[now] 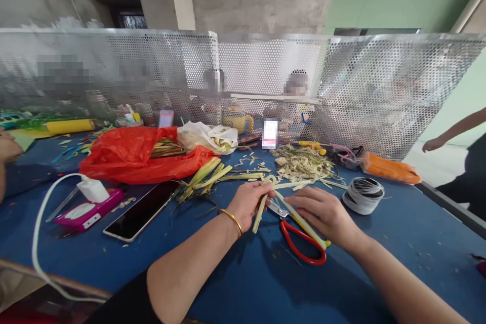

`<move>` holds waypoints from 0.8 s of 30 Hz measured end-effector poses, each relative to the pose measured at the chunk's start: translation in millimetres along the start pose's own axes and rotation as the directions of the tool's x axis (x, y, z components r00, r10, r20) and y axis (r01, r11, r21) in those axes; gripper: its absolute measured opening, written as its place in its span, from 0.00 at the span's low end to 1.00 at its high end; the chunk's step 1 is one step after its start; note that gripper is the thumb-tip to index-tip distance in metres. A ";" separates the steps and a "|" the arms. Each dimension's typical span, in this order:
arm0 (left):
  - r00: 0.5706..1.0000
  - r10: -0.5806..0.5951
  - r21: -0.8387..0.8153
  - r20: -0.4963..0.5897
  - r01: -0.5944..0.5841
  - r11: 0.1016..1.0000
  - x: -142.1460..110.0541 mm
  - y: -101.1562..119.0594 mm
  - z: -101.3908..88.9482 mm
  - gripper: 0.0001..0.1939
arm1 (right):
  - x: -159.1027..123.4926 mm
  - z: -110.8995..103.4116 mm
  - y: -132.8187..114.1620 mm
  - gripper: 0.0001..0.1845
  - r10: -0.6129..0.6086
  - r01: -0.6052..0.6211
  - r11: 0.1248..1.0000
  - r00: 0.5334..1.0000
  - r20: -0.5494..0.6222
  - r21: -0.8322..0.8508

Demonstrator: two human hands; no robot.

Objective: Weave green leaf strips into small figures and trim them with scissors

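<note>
My left hand, with a gold bangle at its wrist, pinches a pale yellow-green plant strip bent into a loop at the fingertips. From there a longer strip end slants down to the right, under the fingers of my right hand. Those fingers are bent together on the strip; the thumb is hidden. Scissors with red handles lie just beneath both hands, their blades partly covered by my left fingers. Behind the hands, more pale strips lie on the blue table.
Leaf bundles, a red plastic bag and a black-screened phone lie left, beside a purple power strip. Shredded scraps and a grey-white coil are right. A perforated metal divider stands behind; a person's arm shows far right.
</note>
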State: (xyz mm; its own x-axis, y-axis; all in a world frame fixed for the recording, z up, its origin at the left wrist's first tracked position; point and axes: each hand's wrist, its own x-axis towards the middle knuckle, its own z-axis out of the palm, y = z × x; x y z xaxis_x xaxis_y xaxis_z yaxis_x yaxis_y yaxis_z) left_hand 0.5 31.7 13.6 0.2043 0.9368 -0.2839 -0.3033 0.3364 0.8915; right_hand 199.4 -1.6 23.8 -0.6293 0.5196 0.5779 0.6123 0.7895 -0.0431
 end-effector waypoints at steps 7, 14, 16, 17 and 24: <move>0.990 0.101 0.152 0.103 -0.116 0.982 -4.2 -10.2 5.5 0.10 | 7.2 0.7 -26.8 0.10 0.100 -0.077 0.949 0.993 -0.060 0.305; 0.991 0.053 0.137 0.125 -0.070 0.988 -6.1 -14.3 6.3 0.12 | 8.7 2.5 -37.1 0.14 -0.033 0.019 0.967 0.998 0.053 0.254; 0.995 0.000 0.101 0.103 -0.010 0.995 -3.4 -15.1 5.0 0.12 | 6.4 3.6 -33.2 0.16 -0.096 0.095 0.992 0.995 0.001 0.082; 0.996 -0.015 0.086 0.092 0.007 0.996 -1.9 -15.2 4.3 0.12 | 5.3 3.5 -30.4 0.15 -0.098 0.098 0.995 0.994 -0.041 0.008; 0.999 -0.027 0.025 0.047 0.025 0.999 2.1 -15.4 1.4 0.10 | 6.2 -0.8 -23.6 0.16 -0.065 0.065 0.993 0.998 0.005 -0.100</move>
State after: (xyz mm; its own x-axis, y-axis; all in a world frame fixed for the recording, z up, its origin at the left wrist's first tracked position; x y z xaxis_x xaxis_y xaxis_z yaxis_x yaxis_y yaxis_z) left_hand 6.9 28.3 -0.2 0.2563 0.9219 -0.2905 -0.2742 0.3576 0.8927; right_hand 181.4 -17.2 29.0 -0.6701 0.4693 0.5750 0.6150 0.7848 0.0762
